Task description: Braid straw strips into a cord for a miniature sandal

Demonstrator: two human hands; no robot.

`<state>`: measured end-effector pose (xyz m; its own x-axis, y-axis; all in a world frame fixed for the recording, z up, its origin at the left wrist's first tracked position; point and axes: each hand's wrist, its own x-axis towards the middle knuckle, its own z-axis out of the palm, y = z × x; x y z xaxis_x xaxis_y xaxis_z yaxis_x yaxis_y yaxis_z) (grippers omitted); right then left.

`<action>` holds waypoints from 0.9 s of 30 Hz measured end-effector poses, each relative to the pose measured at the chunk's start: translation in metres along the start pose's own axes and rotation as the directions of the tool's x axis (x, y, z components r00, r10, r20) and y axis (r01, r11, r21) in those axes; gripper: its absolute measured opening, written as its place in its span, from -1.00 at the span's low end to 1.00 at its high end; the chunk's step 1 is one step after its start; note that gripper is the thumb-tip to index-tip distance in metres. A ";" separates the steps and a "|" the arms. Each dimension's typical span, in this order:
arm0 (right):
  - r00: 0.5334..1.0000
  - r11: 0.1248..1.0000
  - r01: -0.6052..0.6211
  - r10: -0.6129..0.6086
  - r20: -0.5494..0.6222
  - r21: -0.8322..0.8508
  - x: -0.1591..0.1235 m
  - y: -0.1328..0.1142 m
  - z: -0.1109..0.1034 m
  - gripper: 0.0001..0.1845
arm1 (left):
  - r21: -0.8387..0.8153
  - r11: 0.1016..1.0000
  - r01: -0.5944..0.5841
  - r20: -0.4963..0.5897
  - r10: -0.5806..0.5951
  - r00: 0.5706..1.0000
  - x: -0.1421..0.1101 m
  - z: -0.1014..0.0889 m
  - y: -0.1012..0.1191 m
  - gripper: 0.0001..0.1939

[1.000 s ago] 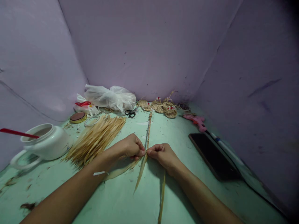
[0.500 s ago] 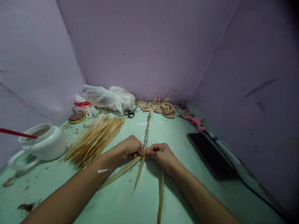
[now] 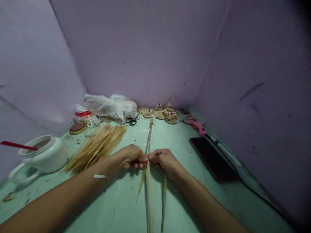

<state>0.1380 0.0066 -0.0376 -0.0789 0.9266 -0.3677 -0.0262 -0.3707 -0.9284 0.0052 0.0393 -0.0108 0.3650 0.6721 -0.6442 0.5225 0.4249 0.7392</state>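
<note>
A thin braid of dry straw strips [image 3: 150, 134] runs away from me along the table's middle. At its near end my left hand [image 3: 136, 157] pinches the strips between thumb and fingers. My right hand [image 3: 161, 159] grips the same spot from the other side, fingertips almost touching the left thumb. Loose strips [image 3: 150, 200] hang from the pinch toward me: a short one at left, a long pale one in the middle, another under my right hand. Left of my hands lies a spread bundle of straw strips [image 3: 97, 147], partly behind my left forearm.
A white pot [image 3: 52, 155] with a red stick stands at left. Farther back are a plastic bag [image 3: 113, 106], black-handled scissors [image 3: 131, 121] and woven straw pieces with red beads [image 3: 171, 117]. A pink glue gun [image 3: 198, 125], a phone [image 3: 213, 158] and a black cable lie at right.
The wide strip that slanted left under my left forearm now hangs straight down in the middle. Both hands stay at the braid's near end. The whole view has shifted slightly.
</note>
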 end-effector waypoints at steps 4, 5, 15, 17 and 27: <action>1.000 0.999 -0.005 0.004 0.023 0.043 -0.002 -0.002 0.000 -0.97 | -0.075 0.995 -0.072 -0.164 0.058 0.985 -0.004 0.005 -0.005 -0.92; 0.999 0.998 -0.007 0.006 0.032 0.055 -0.002 -0.002 -0.001 -0.97 | -0.115 0.990 -0.087 -0.153 0.069 0.986 -0.006 0.007 -0.006 -0.91; 0.999 1.000 0.006 -0.005 0.051 -0.004 0.000 0.000 -0.004 -0.96 | 0.021 0.993 -0.114 -0.134 0.116 0.984 0.002 0.007 -0.014 -0.88; 0.999 1.000 0.011 -0.010 0.053 -0.023 -0.001 -0.002 -0.006 -0.95 | -0.001 0.990 -0.141 -0.110 0.140 0.984 0.001 0.005 -0.015 -0.86; 0.989 0.987 0.101 -0.085 0.121 -0.129 0.002 0.000 -0.011 -0.89 | -0.182 0.955 -0.236 -0.033 0.234 0.972 0.000 0.004 -0.015 -0.91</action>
<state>0.1484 0.0091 -0.0391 -0.1967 0.9401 -0.2783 0.0949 -0.2643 -0.9598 0.0001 0.0300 -0.0228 0.4516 0.7724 -0.4466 0.2724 0.3573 0.8934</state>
